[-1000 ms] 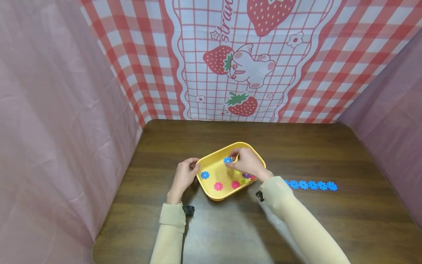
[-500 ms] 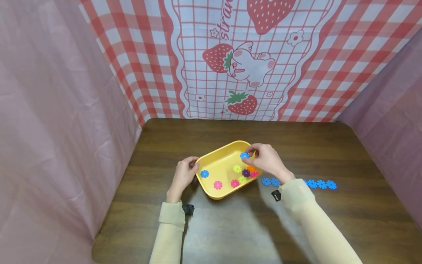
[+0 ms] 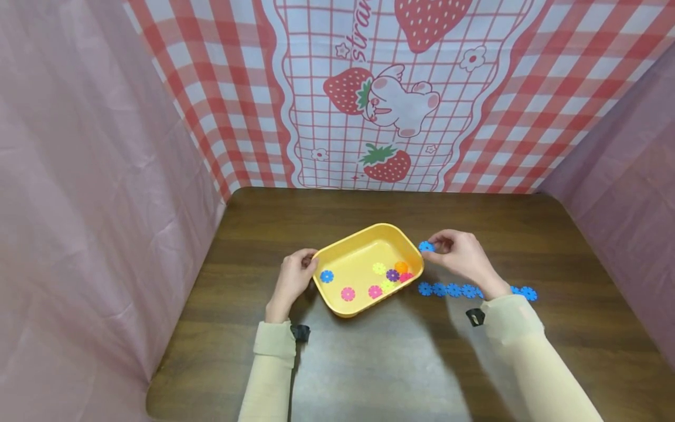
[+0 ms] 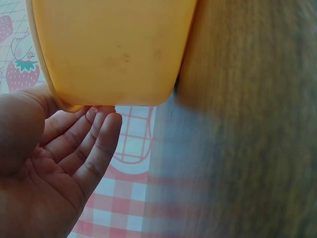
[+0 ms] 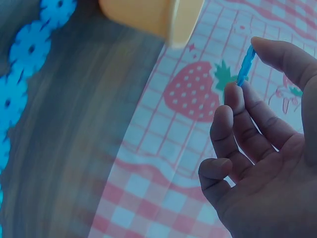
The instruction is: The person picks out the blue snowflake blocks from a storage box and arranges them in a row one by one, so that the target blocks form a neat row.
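My left hand [image 3: 293, 280] holds the left end of a yellow plastic tray [image 3: 337, 245], thumb at the rim and fingertips against the outer wall, as the left wrist view shows. Between thumb and fingertips, my right hand [image 3: 464, 256] pinches a blue snowflake disc [image 3: 426, 247], held in the air just past the tray's right end. Seen edge-on in the right wrist view, that disc [image 5: 245, 65] is thin and notched. Inside the tray lie another blue disc [image 3: 327, 276], two pink discs, and a cluster of yellow, purple, orange and pink ones.
Below the right hand, a row of joined blue snowflake discs [image 3: 440, 289] lies on the wooden table [image 3: 369, 363], partly hidden by the wrist. A red-checked strawberry cloth [image 3: 248, 117] hangs behind the table, with pink curtains [image 3: 95, 205] on both sides.
My right hand has moved right, carrying the blue snowflake disc from over the tray to beyond its right end. More of the blue row shows. The left hand stays at the tray.
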`<state>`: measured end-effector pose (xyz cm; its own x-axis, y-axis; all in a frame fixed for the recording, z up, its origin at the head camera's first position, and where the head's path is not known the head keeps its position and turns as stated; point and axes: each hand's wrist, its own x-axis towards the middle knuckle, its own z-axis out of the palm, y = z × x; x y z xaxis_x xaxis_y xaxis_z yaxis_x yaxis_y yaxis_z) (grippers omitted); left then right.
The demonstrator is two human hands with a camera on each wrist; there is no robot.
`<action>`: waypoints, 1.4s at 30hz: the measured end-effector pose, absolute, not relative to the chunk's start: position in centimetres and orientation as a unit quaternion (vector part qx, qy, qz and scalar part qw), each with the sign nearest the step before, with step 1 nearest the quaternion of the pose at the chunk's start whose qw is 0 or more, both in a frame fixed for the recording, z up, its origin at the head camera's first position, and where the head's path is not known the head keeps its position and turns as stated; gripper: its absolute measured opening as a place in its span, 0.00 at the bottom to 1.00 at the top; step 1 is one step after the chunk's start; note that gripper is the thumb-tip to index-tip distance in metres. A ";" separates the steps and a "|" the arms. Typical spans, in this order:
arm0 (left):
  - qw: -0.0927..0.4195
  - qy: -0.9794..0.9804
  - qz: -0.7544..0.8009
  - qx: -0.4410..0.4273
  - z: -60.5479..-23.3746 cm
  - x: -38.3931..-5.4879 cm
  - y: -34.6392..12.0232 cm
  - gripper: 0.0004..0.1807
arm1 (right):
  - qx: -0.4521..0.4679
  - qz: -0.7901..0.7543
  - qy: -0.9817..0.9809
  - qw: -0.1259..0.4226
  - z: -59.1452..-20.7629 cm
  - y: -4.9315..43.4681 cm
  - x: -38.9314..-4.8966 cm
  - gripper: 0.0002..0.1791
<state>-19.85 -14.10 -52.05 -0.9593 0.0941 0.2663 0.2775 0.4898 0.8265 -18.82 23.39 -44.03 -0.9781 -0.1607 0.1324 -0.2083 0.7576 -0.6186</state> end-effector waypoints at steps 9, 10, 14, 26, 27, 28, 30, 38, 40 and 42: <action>0.087 -0.860 -0.492 -0.103 -52.2 -19.9 -14.0 0.09 | 0.076 0.327 -0.939 0.068 -43.8 26.4 -17.6 0.19; 0.085 -0.860 -0.492 -0.102 -52.2 -19.9 -14.0 0.09 | 0.072 0.326 -0.940 0.069 -43.8 26.7 -17.5 0.19; 0.085 -0.861 -0.491 -0.103 -52.2 -19.9 -14.0 0.09 | 0.057 0.319 -0.944 0.071 -44.0 28.1 -16.9 0.19; 0.089 -0.865 -0.483 -0.107 -52.3 -19.9 -14.1 0.09 | 0.011 0.306 -0.949 0.072 -44.8 32.6 -14.8 0.21; 0.089 -0.865 -0.482 -0.106 -52.3 -19.9 -14.1 0.09 | 0.007 0.304 -0.950 0.075 -44.9 32.9 -14.7 0.21; 0.090 -0.865 -0.482 -0.107 -52.4 -19.8 -14.1 0.09 | 0.003 0.301 -0.950 0.079 -45.0 33.3 -14.6 0.21; 0.089 -0.865 -0.483 -0.104 -52.4 -19.8 -14.1 0.09 | -0.004 0.295 -0.951 0.086 -45.3 34.1 -14.4 0.21; 0.084 -0.862 -0.490 -0.101 -52.1 -19.8 -14.1 0.10 | -0.025 0.295 -0.951 0.095 -46.5 36.9 -13.5 0.22; 0.083 -0.862 -0.490 -0.100 -52.0 -19.8 -14.1 0.10 | -0.038 0.294 -0.950 0.095 -47.0 37.6 -13.4 0.23; 0.081 -0.863 -0.488 -0.097 -52.1 -19.8 -14.1 0.10 | -0.053 0.293 -0.950 0.092 -47.4 38.3 -13.3 0.24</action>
<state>-19.76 -14.06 -52.09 -0.9680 0.0879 0.2350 0.2467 0.5043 0.8275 -13.27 38.32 -47.41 -0.9775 0.1542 0.1439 0.0464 0.8229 -0.5662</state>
